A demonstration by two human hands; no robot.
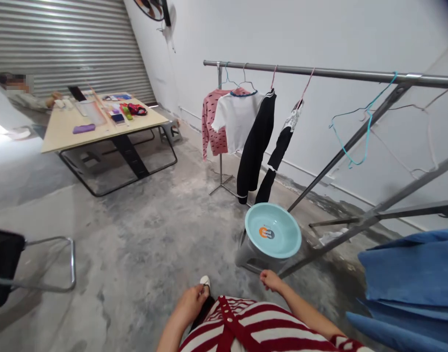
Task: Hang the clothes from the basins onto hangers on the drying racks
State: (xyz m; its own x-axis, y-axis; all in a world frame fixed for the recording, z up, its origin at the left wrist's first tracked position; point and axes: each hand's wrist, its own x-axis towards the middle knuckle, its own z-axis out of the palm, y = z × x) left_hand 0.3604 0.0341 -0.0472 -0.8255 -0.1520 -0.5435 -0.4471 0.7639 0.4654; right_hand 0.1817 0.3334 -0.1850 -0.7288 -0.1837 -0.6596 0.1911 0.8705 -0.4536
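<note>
At the far left, the table [158,119] carries a translucent, box-like container [91,113]; you cannot make out its contents from here. Nearer, your left hand [191,299] is released, its fingers loosely bent and no object visible in it. Right of the table, garments hang from the rack rail [341,74]; judge them soft and light, and support them by their hangers.

The blue basin [274,226] rests on the grey stool [242,256], near and right of centre. An orange-and-grey label marks its floor; no loose contents show. Expect a light, fairly stiff shell, probably plastic, with smooth walls liable to slip if wet. Grip the rolled rim at two opposite points and keep it level.

Your right hand [271,280] is just nearer than the stool, fingers curled; no object shows in it, but you cannot tell whether it is clenched.
</note>
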